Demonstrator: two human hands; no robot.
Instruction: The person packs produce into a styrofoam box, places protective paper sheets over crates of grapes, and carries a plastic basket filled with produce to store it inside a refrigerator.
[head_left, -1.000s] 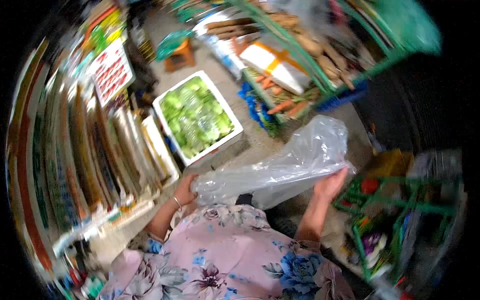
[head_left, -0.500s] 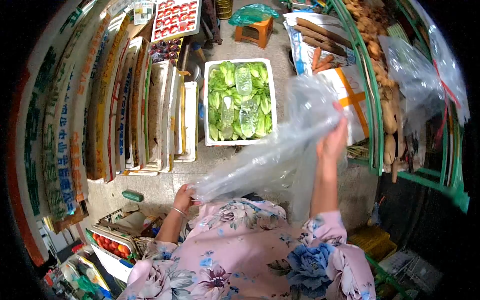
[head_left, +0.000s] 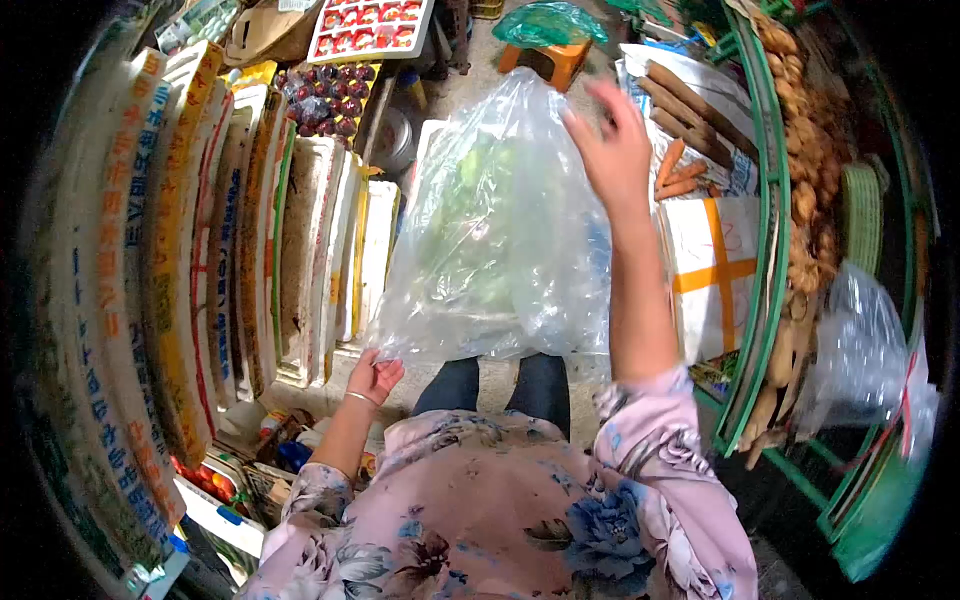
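A large clear plastic bag [head_left: 400, 300] is spread in front of me over a white foam box of green lettuce [head_left: 480, 210], which shows blurred through the film. My left hand [head_left: 374, 378], with a bracelet at the wrist, pinches the bag's near left corner. My right hand [head_left: 612, 150] is raised at the bag's upper right side with its fingers apart. Its thumb is close to the film; whether they touch is hard to see. The bottles lying on the lettuce earlier cannot be made out under the plastic.
Foam boxes [head_left: 205, 240] stand in a long row at left. Dark round fruit [head_left: 325, 100] and a tray of red fruit [head_left: 365, 28] lie behind. On the right are carrots [head_left: 682, 178], long brown roots [head_left: 690, 115], a taped box [head_left: 712, 275] and a green rack [head_left: 768, 240].
The bag, bunched and stretched diagonally before, now lies spread over the lettuce box. My right hand has moved up and forward, and its fingers have opened. My left hand stays at the near corner.
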